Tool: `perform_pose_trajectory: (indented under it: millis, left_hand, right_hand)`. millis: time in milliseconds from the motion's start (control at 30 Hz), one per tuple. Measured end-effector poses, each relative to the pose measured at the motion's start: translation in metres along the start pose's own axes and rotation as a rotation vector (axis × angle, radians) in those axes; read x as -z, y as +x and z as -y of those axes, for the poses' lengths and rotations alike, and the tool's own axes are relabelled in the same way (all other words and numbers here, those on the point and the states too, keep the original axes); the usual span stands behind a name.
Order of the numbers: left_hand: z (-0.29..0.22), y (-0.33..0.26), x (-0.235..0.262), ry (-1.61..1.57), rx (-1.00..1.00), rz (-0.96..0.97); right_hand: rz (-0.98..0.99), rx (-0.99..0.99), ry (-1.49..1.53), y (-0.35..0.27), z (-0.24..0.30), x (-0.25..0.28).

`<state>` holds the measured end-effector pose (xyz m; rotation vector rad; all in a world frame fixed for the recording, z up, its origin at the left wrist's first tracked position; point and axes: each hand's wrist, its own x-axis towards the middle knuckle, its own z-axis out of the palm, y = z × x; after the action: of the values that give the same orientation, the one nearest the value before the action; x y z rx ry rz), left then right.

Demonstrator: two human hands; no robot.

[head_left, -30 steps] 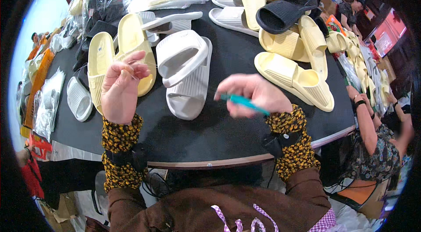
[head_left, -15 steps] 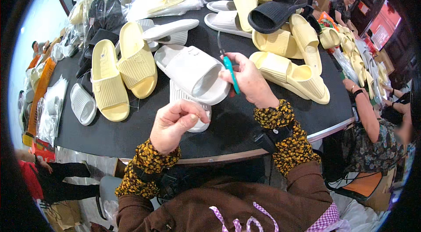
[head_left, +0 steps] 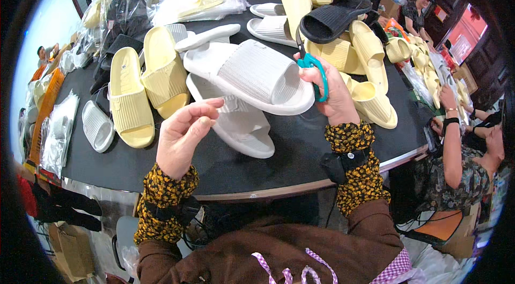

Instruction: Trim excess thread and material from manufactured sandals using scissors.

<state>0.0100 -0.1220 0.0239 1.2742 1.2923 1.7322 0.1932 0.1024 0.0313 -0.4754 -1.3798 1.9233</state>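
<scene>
My right hand (head_left: pixel 331 96) holds teal-handled scissors (head_left: pixel 314 66) upright, and it seems to grip the edge of a white slide sandal (head_left: pixel 252 74) lifted off the table. Under that sandal lies a second white slide sandal (head_left: pixel 241 131) flat on the black table (head_left: pixel 289 155). My left hand (head_left: pixel 185 133) hovers above the table's near edge, fingers loosely curled, pinching nothing that I can make out. It is nearest to the lower white sandal.
Two yellow sandals (head_left: pixel 142 88) and a small grey sandal (head_left: pixel 96 125) lie at left. Yellow sandals (head_left: pixel 370 90) and a black one (head_left: pixel 335 15) pile up at right. Bagged sandals (head_left: pixel 193 2) sit at the back. A seated person (head_left: pixel 466 150) works at right.
My right hand has risen with the scissors, and the upper white sandal is now lifted toward me. My left hand has moved up from the table's near edge and opened a little.
</scene>
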Motion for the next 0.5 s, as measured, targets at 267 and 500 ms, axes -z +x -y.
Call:
perform_pose_trajectory:
  millis: [267, 500]
  left_hand:
    - [0.033, 0.018, 0.005, 0.541, -0.036, -0.128]
    - [0.045, 0.035, 0.031, 0.556, 0.066, -0.292]
  right_hand:
    - [-0.015, -0.029, 0.067, -0.004, 0.001, 0.0]
    - [-0.003, -0.041, 0.091, -0.007, 0.003, 0.007]
